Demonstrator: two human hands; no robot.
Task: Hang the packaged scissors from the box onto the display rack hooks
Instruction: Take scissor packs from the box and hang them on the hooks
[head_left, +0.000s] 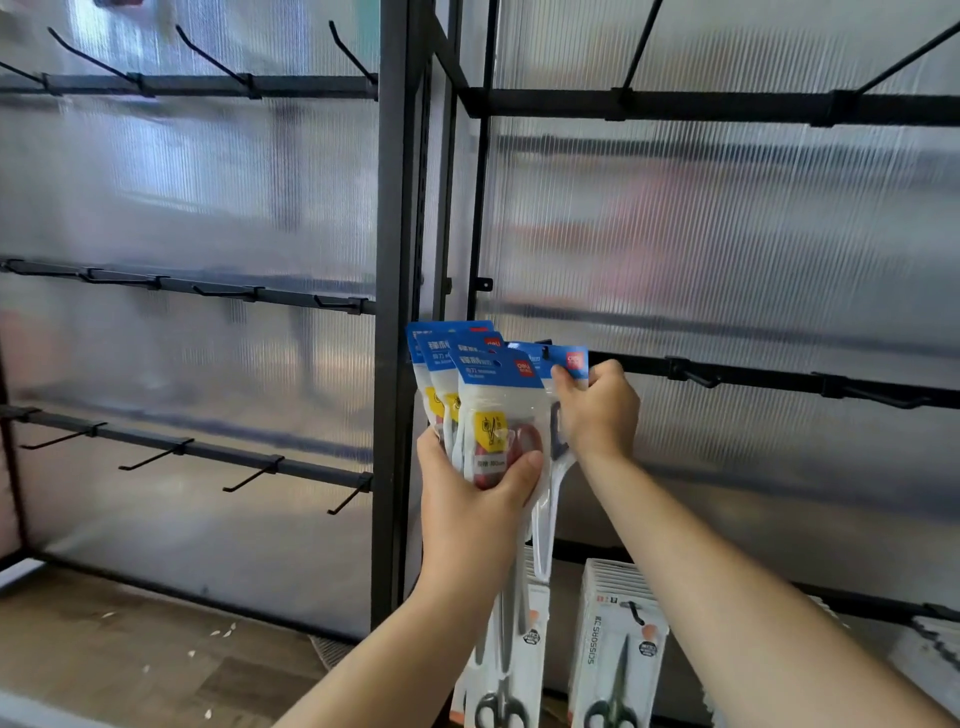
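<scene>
Hanging stage. The left hand (467, 488) grips a fanned bundle of packaged scissors (493, 395) around their bodies. The right hand (597, 410) pinches the blue header of one pack (569, 358), held up against the rack rail (769, 376), apparently at a hook whose tip is hidden behind the card. Risk: threaded blind, the hang-hole may miss the tip and the pack drop on release. The slick bags could also slide from the left hand's grip.

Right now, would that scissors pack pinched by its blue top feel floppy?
Likely fairly stiff: the pack hangs straight from the right hand, pinched only by its blue header. Probably light, since that pinch carries it. Glossy plastic may slip.
</scene>
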